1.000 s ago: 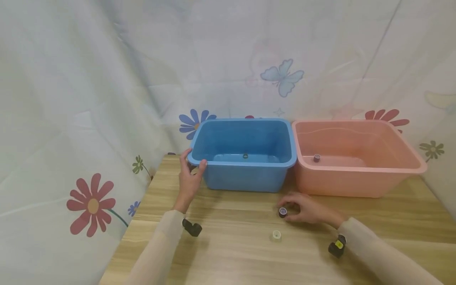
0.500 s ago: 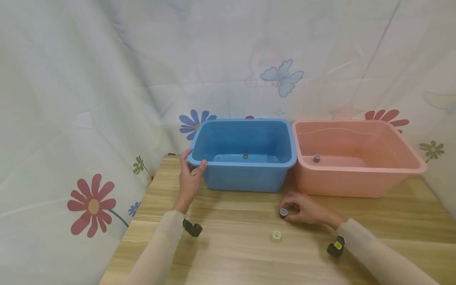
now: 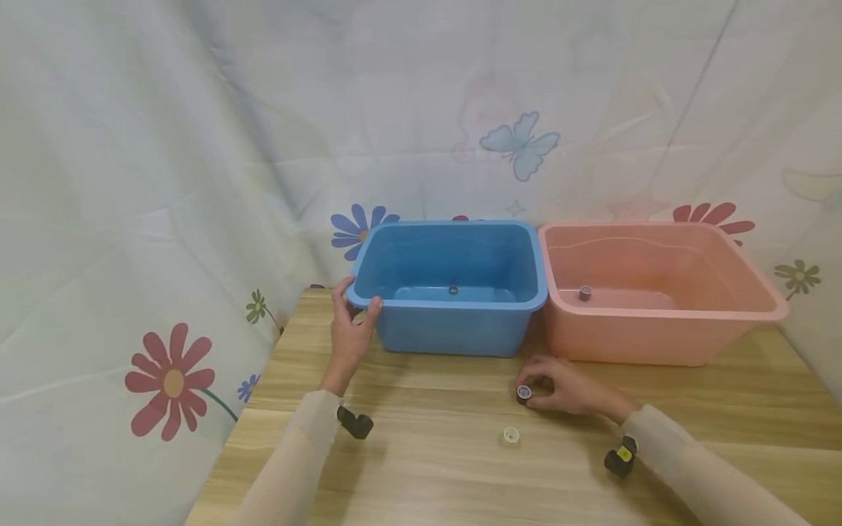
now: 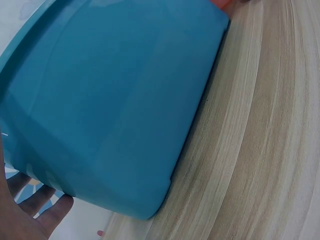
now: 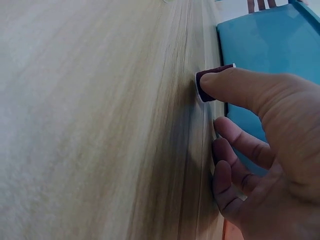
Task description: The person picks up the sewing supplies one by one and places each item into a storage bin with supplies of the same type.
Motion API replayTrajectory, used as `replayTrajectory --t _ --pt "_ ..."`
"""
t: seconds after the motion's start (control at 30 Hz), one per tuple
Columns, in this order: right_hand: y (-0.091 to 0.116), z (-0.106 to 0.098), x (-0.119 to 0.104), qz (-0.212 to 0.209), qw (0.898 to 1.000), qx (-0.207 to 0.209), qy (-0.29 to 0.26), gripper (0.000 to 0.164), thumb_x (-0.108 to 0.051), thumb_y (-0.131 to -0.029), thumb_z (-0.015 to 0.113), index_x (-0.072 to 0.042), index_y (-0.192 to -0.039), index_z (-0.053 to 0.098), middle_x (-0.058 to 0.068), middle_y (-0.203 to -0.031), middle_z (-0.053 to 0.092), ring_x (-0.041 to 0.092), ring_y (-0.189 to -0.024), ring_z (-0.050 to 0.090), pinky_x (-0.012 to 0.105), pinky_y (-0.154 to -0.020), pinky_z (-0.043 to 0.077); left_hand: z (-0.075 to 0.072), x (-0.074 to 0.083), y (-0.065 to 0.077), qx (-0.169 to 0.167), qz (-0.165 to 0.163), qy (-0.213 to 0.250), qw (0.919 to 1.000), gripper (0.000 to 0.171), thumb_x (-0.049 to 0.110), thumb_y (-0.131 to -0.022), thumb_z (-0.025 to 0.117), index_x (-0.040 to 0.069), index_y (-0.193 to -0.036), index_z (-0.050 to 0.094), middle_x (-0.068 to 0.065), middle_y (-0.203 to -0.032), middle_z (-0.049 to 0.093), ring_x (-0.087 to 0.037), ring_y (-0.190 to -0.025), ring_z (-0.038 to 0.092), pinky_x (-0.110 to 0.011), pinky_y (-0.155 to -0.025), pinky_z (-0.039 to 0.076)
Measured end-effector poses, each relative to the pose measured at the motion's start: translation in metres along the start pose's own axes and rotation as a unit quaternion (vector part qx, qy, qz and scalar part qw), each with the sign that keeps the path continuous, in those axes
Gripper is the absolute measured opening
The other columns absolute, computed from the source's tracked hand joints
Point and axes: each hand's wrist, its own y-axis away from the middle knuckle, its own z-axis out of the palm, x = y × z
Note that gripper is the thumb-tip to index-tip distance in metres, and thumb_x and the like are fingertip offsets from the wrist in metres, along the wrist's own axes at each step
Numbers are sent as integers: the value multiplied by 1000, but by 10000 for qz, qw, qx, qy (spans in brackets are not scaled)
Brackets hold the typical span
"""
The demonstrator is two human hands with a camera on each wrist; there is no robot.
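My left hand (image 3: 351, 332) grips the front left corner of the blue bin (image 3: 457, 329), its thumb on the near side and fingers round the left side. In the left wrist view several fingertips (image 4: 55, 212) rest against the bin's wall. In front of the bins, my right hand (image 3: 572, 387) pinches a small dark purple cylinder (image 3: 523, 395) with a pale rim, which stands on the table. The right wrist view shows the thumb pressed on the cylinder (image 5: 216, 82); the finger opposite is hidden. Nearer me stands a small cream-coloured cylinder (image 3: 511, 436) with a hollow top.
A pink bin (image 3: 631, 340) stands right beside the blue one, with a small dark cylinder (image 3: 585, 293) inside. Within the blue bin lies a small greenish ring-like piece (image 3: 453, 290). Behind the wooden table (image 3: 421, 475) hangs a flowered curtain (image 3: 421, 109).
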Motion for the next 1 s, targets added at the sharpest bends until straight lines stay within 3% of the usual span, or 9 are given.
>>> replayTrajectory --t 0.23,0.4,0.67,1.0 --pt "-2 -8 -6 -203 9993 305 38 29 -9 -84 84 -15 -110 73 -12 -105 65 17 -96 63 38 -83 55 -1 1 0 -33 -38 56 10000 65 37 -100 67 31 -154 31 -21 -149 51 -36 -131 55 -57 -101 49" --pt "-5 -23 -17 -164 9991 354 155 31 -11 -84 85 -18 -111 72 -13 -108 65 13 -99 62 40 -84 55 -2 4 0 -58 -76 54 9999 68 31 -101 67 25 -157 28 -26 -150 49 -40 -132 54 -57 -101 49" --pt "-4 -39 -33 -73 9993 279 228 34 -13 -83 86 -31 -109 70 -12 -108 64 12 -96 63 40 -76 58 -5 41 10 -173 -156 8 9997 66 24 -102 65 10 -155 28 -32 -148 48 -41 -131 55 -55 -101 50" --pt "-3 -49 -48 -119 9996 207 143 37 -9 -84 84 -31 -110 70 -8 -111 66 10 -97 63 38 -72 58 -6 44 12 -187 -176 -9 9997 67 26 -102 65 11 -155 29 -31 -149 48 -41 -131 54 -56 -102 49"
